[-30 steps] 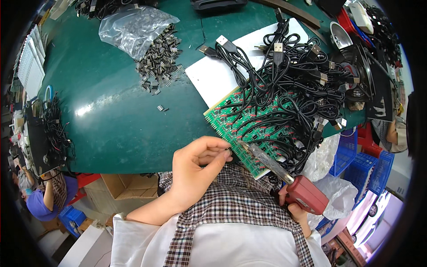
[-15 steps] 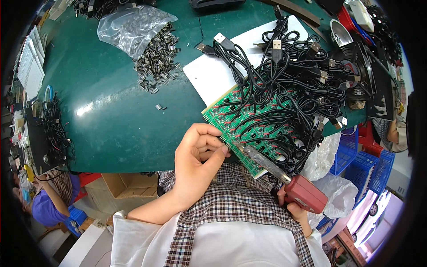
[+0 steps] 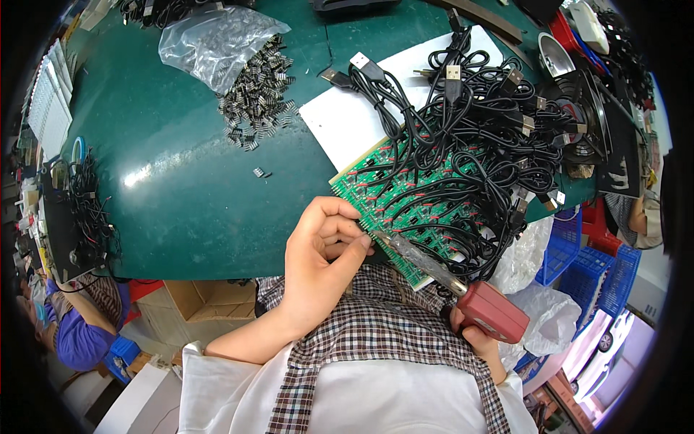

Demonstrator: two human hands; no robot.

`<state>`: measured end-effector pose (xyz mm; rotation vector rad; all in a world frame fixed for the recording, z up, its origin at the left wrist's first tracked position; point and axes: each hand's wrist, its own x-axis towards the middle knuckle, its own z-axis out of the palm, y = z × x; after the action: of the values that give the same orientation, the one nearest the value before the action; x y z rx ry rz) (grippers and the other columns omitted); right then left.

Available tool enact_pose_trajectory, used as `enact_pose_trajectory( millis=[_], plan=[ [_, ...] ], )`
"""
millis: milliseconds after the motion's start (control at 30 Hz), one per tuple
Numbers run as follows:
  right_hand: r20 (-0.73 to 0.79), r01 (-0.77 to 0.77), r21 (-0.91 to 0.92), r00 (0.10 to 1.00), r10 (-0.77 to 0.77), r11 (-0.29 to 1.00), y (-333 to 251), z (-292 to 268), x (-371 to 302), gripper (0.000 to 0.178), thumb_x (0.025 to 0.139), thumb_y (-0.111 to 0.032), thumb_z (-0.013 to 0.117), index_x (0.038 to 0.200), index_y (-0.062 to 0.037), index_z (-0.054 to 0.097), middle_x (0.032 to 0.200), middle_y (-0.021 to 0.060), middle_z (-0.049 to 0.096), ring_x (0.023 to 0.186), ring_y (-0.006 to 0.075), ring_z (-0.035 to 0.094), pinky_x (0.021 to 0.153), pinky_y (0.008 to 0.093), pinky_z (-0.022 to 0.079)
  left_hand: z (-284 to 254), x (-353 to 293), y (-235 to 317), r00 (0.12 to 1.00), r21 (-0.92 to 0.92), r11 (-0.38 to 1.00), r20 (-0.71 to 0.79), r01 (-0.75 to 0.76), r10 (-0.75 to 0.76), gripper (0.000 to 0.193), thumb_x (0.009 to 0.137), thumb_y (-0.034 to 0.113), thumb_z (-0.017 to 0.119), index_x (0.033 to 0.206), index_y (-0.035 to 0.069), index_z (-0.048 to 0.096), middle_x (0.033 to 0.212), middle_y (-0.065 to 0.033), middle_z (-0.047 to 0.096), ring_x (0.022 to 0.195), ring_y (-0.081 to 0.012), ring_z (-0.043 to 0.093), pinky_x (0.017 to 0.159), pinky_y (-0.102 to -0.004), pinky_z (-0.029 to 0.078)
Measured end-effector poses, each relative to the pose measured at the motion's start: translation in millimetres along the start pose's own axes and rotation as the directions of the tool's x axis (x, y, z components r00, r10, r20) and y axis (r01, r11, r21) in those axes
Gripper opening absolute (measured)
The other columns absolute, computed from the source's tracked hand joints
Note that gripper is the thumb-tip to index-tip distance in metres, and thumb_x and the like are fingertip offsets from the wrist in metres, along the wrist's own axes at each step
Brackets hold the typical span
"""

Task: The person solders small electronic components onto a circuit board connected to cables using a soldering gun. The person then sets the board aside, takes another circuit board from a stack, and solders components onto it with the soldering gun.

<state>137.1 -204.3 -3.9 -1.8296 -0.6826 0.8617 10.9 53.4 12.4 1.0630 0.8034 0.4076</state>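
At the left edge of a green circuit board panel (image 3: 405,210), my left hand (image 3: 322,253) is closed, thumb and fingertips pinched together. A small dark piece shows between them, too hidden to name. My right hand (image 3: 477,338), partly covered by the handle, grips a soldering iron (image 3: 495,311) with a red handle and a long grey shaft. Its tip reaches the board edge right beside my left fingertips. Black USB cables (image 3: 463,159) are fixed to the board and lie coiled over its right side. Under the board rests a white sheet (image 3: 336,123).
A heap of small black-and-metal connectors (image 3: 253,101) spills from a clear plastic bag (image 3: 217,43); two loose pieces (image 3: 261,173) lie nearer me. More cables (image 3: 87,210) sit at the left. A metal bowl (image 3: 555,54) and blue crates (image 3: 589,278) are at the right. A person in purple (image 3: 87,333) works at lower left.
The soldering iron has shifted slightly left and up, its tip closer to my left fingertips. My left hand has barely moved.
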Motion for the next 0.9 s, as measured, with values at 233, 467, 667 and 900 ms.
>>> enact_pose_trajectory(
  millis=[233,467,667,900],
  plan=[
    [0.015,0.074,-0.002,0.997,-0.074,0.997,3.0,-2.9,1.9,0.066,0.066,-0.043,0.074,0.106,0.0053,0.054,0.084,0.0094,0.064,0.07,0.0217,0.063,0.064,0.0286,0.049,-0.4,0.1,-0.5,1.0,0.0,1.0,0.004,-0.016,0.016,0.025,0.079,-0.01,0.05,0.1,0.001,0.041,0.079,-0.0052,0.056,0.076,-0.0098,0.057,0.068,-0.0209,0.047],
    [0.054,0.136,0.025,0.989,-0.137,0.99,7.8,-6.0,3.1,0.065,0.066,-0.038,0.076,0.106,0.0063,0.053,0.084,0.0095,0.064,0.072,0.0213,0.064,0.066,0.0278,0.049,0.7,0.0,-0.2,1.0,-0.013,1.0,-0.005,-0.016,0.016,0.026,0.079,-0.011,0.051,0.1,0.001,0.041,0.079,-0.0046,0.055,0.075,-0.0089,0.056,0.067,-0.0201,0.047],
    [0.009,0.1,0.079,0.995,-0.101,0.992,10.3,-4.2,0.2,0.064,0.065,-0.039,0.075,0.106,0.0062,0.054,0.085,0.0099,0.065,0.072,0.0215,0.064,0.066,0.0283,0.049,0.8,0.2,-0.4,1.0,0.001,1.0,-0.005,-0.023,0.023,0.025,0.079,-0.011,0.05,0.099,0.001,0.041,0.079,-0.0048,0.055,0.075,-0.009,0.056,0.066,-0.0204,0.047],
    [0.037,0.089,0.01,0.995,-0.089,0.996,12.0,-10.1,-5.4,0.065,0.065,-0.043,0.074,0.106,0.0045,0.054,0.083,0.0085,0.065,0.071,0.0219,0.064,0.065,0.0288,0.049,1.7,-1.0,-0.3,1.0,0.0,1.0,-0.014,-0.024,0.024,0.025,0.079,-0.01,0.05,0.099,0.002,0.041,0.08,-0.0052,0.056,0.075,-0.0092,0.057,0.066,-0.0206,0.047]
  ],
)
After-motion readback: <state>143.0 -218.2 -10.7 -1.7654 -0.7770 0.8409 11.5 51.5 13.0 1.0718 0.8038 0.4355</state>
